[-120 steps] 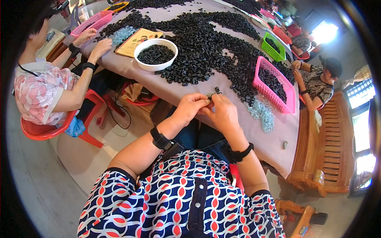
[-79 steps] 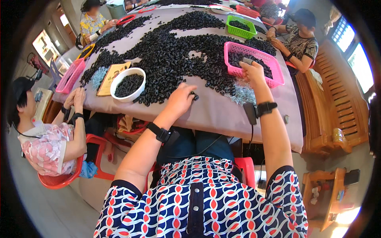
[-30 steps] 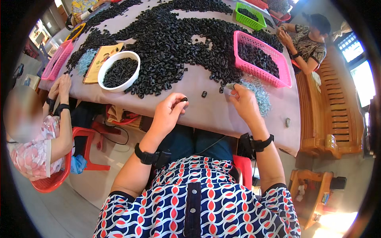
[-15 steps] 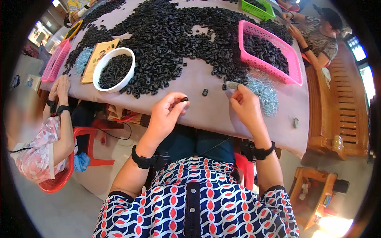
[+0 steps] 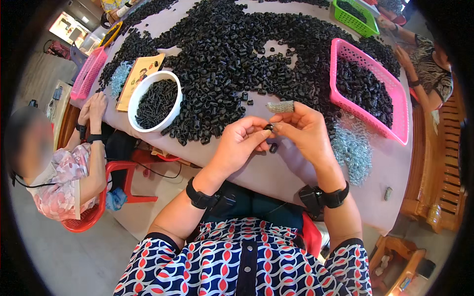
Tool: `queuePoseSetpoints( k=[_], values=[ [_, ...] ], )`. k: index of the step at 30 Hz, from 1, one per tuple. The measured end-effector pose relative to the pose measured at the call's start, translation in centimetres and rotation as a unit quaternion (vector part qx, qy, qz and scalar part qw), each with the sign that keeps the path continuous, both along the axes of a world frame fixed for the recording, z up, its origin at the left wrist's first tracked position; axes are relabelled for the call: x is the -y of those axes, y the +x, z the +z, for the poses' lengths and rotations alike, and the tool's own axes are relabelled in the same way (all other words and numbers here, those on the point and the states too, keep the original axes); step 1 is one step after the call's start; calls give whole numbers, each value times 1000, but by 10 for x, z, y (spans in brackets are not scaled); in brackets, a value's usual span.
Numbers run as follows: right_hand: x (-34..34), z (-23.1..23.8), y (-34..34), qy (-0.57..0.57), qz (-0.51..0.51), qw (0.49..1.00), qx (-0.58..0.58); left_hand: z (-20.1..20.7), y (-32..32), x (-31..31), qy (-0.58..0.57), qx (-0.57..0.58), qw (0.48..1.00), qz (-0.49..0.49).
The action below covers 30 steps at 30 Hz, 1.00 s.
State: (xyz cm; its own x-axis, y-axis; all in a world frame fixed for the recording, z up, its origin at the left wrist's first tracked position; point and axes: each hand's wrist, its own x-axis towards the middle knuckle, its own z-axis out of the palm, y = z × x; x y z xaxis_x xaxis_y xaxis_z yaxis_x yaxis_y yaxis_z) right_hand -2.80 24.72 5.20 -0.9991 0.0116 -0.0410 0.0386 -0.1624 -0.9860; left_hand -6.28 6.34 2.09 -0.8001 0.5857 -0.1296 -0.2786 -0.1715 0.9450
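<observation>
In front of me my hands meet above the table's near part. Between the thumb and fingertips of my left hand [image 5: 242,140] is a small black tubular part [image 5: 269,127]. My right hand [image 5: 305,130] pinches at the same part from the other side; whatever its fingertips hold is hidden. A grey knitted finger cot [image 5: 282,107] covers its outstretched index finger. Just below the fingertips lies a loose black part [image 5: 273,148]. Beside my right hand spreads a heap of small silvery springs [image 5: 351,154]. Beyond both hands lies a wide pile of black tubular parts [image 5: 212,74].
Left of the pile are a white bowl [image 5: 173,121] of thin black pieces, a booklet [image 5: 143,66] and a pink basket [image 5: 89,74]. To the right stand another pink basket [image 5: 335,96] and a green one [image 5: 370,29]. Co-workers sit left and right. A second finger cot [image 5: 388,193] lies near the right edge.
My right hand has left the edge of the spring heap and come to my left hand. Both now meet at the black part. The view has shifted, too.
</observation>
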Motion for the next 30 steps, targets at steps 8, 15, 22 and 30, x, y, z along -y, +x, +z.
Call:
queuePoseSetpoints(
  k=[8, 15, 22, 30],
  values=[
    [4, -8, 4, 109, -33, 993, -28, -1, -2, 1, -34, -15, 999, -17],
    [15, -5, 10, 231, -76, 963, -114, 1, -6, 4, 11, 6, 1000, -11],
    [20, -5, 8, 181, -51, 977, -100, -6, -5, 6, 56, -6, 998, 35],
    [27, 28, -8, 155, -66, 980, -102, 4, 3, 20, 27, -36, 994, 97]
  ],
)
